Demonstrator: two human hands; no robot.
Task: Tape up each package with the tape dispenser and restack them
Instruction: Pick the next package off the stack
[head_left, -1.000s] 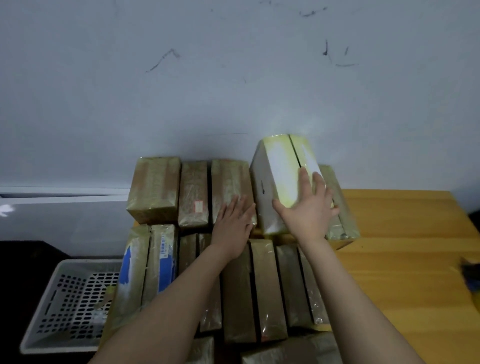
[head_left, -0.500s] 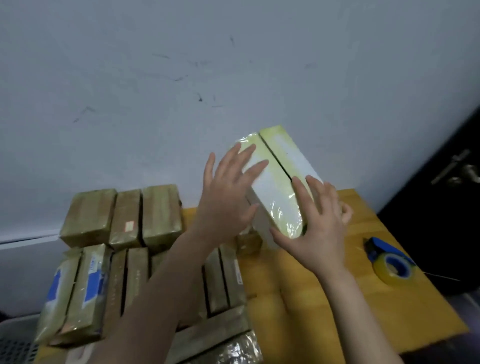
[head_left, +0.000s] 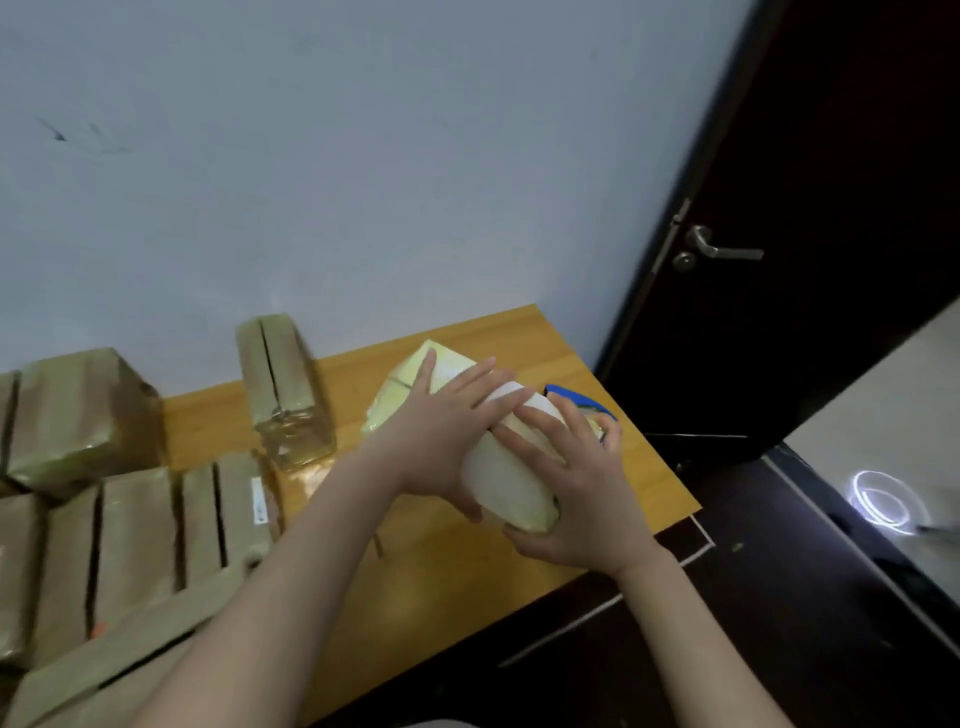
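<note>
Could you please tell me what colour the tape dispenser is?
The dispenser is blue, best seen in the head view.

Both arms are reaching forward, bare to the lower edge of the view. The left forearm (head_left: 291, 582) is rising from the lower left toward the centre, and the right forearm (head_left: 701, 623) is rising from the lower right and angling inward. The left hand (head_left: 447, 441) is lying palm-down on the package (head_left: 498, 467), fingers straight and spread, thumb running down its near side. The right hand (head_left: 571, 493) is cupping the package's near end, fingers fanned over the top, thumb hooking under the corner. The fingertips of the two hands are lying close beside each other.
</note>
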